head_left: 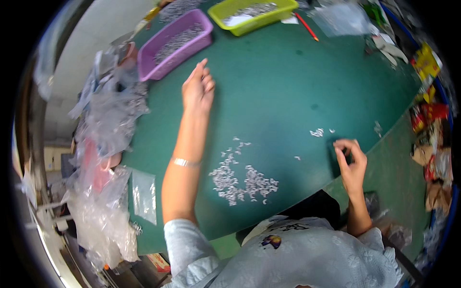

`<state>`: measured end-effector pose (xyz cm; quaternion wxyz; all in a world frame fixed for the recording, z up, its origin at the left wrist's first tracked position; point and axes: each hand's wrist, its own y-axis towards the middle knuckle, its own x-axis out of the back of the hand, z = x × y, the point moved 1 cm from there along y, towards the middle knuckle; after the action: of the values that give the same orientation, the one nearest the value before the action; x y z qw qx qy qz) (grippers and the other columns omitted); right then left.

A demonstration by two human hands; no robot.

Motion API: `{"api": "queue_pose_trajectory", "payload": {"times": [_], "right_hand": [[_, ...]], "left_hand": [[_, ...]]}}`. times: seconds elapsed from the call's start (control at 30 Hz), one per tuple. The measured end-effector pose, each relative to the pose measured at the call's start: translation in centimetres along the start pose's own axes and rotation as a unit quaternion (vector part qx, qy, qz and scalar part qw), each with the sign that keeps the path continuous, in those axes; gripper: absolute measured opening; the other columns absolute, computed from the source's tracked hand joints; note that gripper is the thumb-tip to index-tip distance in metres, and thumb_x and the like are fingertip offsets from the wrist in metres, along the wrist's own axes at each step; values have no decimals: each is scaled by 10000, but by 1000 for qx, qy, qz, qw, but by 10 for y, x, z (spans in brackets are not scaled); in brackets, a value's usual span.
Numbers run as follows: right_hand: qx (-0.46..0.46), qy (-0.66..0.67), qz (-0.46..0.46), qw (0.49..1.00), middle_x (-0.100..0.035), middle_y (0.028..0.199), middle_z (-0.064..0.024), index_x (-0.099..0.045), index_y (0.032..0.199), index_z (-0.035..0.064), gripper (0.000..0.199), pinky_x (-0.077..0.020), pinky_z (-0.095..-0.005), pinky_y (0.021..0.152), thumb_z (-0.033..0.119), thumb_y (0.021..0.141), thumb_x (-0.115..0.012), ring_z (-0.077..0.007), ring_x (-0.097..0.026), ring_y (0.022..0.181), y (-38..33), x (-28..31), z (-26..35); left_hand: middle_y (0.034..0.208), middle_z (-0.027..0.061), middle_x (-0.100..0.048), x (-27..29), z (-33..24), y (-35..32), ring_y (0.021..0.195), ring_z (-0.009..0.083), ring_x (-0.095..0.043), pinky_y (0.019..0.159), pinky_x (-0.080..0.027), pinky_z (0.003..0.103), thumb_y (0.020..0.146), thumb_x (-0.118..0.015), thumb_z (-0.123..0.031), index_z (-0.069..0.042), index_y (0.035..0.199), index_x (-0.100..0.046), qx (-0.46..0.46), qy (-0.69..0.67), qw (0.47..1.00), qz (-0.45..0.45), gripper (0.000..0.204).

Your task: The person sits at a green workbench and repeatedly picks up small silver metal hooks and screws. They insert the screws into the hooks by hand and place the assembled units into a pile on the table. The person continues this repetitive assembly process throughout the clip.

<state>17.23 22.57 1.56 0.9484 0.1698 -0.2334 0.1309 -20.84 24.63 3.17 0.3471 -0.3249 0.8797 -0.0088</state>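
My left hand (pixel 198 89) is over the green table, just short of the purple plastic basket (pixel 177 61) that holds many small silvery metal pieces. Its fingers are curled together, with the fingertips toward the basket; anything inside them is hidden. Low over the right side of the table, my right hand (pixel 353 165) has its thumb and index fingertips close together, and I cannot make out anything between them. A small cluster of silvery pieces (pixel 317 133) lies beyond it. Between my arms, a larger spread of the same small pieces (pixel 259 182) covers part of the tabletop.
A yellow-green basket (pixel 234 27) with more pieces stands at the far edge, beside a red pencil (pixel 307 27) and a clear plastic bag (pixel 343 20). Crumpled plastic bags (pixel 113 120) crowd the left edge. One flat clear bag (pixel 144 197) lies at the near left.
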Motion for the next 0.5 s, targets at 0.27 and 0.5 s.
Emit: {"api": "queue_pose_trajectory", "payload": {"times": [0.27, 0.5], "right_hand": [[38, -64, -29, 997, -608, 837, -87, -607, 893, 12, 241, -438, -330, 704, -47, 670, -676, -235, -546, 771, 25, -4, -36], [76, -63, -13, 995, -599, 765, -90, -595, 869, -5, 236, -451, -299, 630, -96, 660, -656, -220, -549, 706, 28, -13, -38]], "left_hand": [[653, -39, -391, -16, 39, -152, 525, 20, -302, 379, -239, 125, 898, -481, -73, 17, 1101, -499, 139, 79, 987, -18, 223], [620, -29, -407, -10, 83, -227, 513, 37, -297, 430, -242, 169, 907, -502, -128, 28, 1016, -572, 248, 73, 966, -12, 203]]}}
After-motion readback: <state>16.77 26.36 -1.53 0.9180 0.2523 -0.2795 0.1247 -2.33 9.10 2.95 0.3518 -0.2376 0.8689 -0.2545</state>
